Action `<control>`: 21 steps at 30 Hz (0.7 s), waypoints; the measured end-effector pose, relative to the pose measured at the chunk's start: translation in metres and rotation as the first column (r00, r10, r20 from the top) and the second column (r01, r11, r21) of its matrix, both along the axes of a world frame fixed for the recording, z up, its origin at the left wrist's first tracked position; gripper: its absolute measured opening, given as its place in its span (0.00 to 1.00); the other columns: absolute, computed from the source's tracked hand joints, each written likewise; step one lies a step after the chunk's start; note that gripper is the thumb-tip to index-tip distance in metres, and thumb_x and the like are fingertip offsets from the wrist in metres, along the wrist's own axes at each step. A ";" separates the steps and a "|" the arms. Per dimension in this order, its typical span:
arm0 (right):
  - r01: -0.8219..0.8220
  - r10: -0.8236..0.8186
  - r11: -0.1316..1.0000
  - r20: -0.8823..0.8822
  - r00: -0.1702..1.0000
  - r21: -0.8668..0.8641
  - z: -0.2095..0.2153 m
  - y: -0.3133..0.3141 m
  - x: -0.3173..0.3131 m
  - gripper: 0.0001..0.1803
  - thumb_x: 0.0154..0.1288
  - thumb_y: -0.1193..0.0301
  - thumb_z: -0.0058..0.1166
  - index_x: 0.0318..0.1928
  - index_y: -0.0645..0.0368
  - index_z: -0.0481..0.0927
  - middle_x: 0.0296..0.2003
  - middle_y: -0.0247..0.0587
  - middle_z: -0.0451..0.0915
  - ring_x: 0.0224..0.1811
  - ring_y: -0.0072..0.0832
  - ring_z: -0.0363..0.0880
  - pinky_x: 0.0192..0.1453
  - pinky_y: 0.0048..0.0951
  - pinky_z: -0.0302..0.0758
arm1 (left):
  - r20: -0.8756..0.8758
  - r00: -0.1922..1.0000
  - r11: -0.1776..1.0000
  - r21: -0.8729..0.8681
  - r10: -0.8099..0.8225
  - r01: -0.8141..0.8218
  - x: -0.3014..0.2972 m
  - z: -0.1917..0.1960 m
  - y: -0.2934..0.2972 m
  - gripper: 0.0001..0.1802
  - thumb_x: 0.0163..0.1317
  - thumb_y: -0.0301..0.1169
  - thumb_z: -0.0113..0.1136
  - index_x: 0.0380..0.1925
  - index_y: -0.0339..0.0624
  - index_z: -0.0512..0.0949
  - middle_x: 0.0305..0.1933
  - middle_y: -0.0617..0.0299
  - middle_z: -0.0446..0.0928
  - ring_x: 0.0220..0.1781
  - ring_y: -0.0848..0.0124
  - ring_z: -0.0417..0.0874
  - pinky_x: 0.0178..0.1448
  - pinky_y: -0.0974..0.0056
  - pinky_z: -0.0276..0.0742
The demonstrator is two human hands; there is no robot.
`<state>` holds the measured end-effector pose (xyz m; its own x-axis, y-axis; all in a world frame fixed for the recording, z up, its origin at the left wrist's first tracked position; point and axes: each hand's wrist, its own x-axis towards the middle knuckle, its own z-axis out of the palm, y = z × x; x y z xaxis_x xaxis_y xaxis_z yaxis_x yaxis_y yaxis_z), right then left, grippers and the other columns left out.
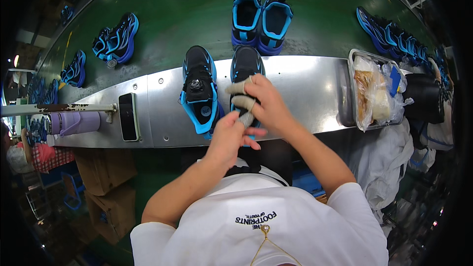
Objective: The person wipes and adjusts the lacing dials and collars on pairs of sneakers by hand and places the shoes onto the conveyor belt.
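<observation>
My right hand (264,102) is over the opening of a black and blue sneaker (247,61), which points away from me on the metal ledge. Its wrapped index and middle fingers are spread apart and slightly bent; the thumb is hidden. My left hand (228,138) meets it from below, over the heel end. Its lower fingers stretch to the right, slightly blurred, while its thumb is out of sight. A wrapped fingertip shows where the hands meet. To the left stands the matching sneaker (199,81), untouched, with a round label inside and black lacing on its tongue.
Another sneaker pair (261,19) stands on the green belt (197,10) ahead. More sneakers (117,39) sit left, others (391,34) right. A phone (129,117) and purple bottle (74,123) are left, near a worn metal bar (64,108). A metal tray (352,83) holds bagged items right.
</observation>
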<state>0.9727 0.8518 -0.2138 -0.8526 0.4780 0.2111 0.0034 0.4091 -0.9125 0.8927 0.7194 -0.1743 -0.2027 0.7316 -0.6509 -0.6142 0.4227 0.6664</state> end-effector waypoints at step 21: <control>0.166 -0.169 0.986 0.112 0.979 0.033 -0.036 0.002 0.014 0.44 0.45 0.60 0.64 0.67 0.54 0.68 0.59 0.53 0.64 0.65 0.53 0.60 0.70 0.48 0.59 | -0.714 -0.244 0.500 -0.653 -0.656 0.568 -0.062 0.025 0.089 0.15 0.51 0.38 0.62 0.34 0.39 0.80 0.32 0.50 0.82 0.34 0.52 0.83 0.39 0.54 0.77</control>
